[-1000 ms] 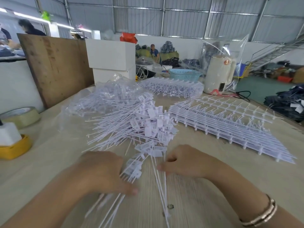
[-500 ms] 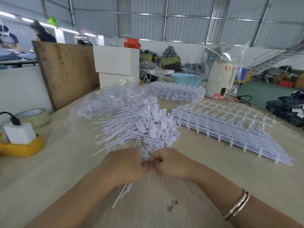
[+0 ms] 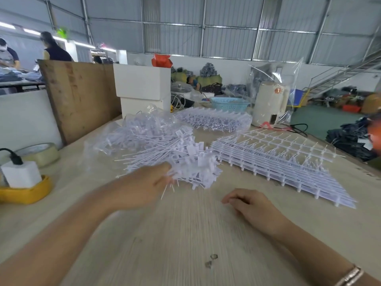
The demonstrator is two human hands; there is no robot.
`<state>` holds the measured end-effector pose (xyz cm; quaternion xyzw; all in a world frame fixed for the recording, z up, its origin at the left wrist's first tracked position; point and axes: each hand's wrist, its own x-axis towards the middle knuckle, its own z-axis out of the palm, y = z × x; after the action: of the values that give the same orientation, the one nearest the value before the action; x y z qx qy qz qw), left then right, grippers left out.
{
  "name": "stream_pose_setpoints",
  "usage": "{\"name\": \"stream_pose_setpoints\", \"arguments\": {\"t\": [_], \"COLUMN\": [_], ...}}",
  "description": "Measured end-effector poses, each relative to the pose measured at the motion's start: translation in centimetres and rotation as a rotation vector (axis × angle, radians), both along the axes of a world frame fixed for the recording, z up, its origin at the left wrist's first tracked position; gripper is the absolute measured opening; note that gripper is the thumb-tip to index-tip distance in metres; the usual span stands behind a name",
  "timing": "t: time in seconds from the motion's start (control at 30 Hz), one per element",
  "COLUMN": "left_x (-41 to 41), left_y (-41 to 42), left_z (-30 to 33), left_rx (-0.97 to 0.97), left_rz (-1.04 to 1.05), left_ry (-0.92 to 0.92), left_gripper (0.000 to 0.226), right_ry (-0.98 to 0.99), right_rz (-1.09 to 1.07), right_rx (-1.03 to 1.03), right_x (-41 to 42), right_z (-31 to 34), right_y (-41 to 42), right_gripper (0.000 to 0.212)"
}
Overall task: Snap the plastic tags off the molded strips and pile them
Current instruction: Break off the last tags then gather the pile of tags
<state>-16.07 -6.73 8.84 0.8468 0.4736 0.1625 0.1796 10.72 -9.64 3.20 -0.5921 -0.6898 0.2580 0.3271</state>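
Tags (image 3: 181, 159) lie in a big white heap in the middle of the table (image 3: 185, 244). A moment ago my two hands were bunched together just in front of the heap; now they have come apart. The tags are thin white sticks with little flat ends, all mixed up. My left hand (image 3: 144, 186) is at the front of the heap, holding some tags, though it looks blurry. My right hand (image 3: 249, 205) rests on the table in front of the heap, fingers loosely bent, holding nothing. The molded strips (image 3: 278, 162) lie right of the heap.

No readable text, label, brand or number on anything.
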Motion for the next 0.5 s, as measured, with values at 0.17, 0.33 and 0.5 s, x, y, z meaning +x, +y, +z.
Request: {"name": "stream_pose_setpoints", "arguments": {"t": [0.17, 0.33, 0.5], "left_x": [-0.3, -0.5, -0.5], "left_y": [4.9, 11.5, 13.4], "left_z": [4.2, 3.7, -0.3], "left_rx": [0.404, 0.425, 0.274], "left_rz": [0.118, 0.203, 0.264], "left_ry": [-0.26, 0.19, 0.48], "left_gripper": [0.022, 0.015, 0.035], "right_ry": [-0.156, -0.245, -0.266], "right_rz": [0.082, 0.093, 0.106], "right_rx": [-0.01, 0.014, 0.025], "right_x": [-0.8, -0.8, -0.6], "right_z": [-0.5, -0.6, -0.9], "right_y": [0.2, 0.4, 0.4], "right_gripper": [0.033, 0.03, 0.021]}}
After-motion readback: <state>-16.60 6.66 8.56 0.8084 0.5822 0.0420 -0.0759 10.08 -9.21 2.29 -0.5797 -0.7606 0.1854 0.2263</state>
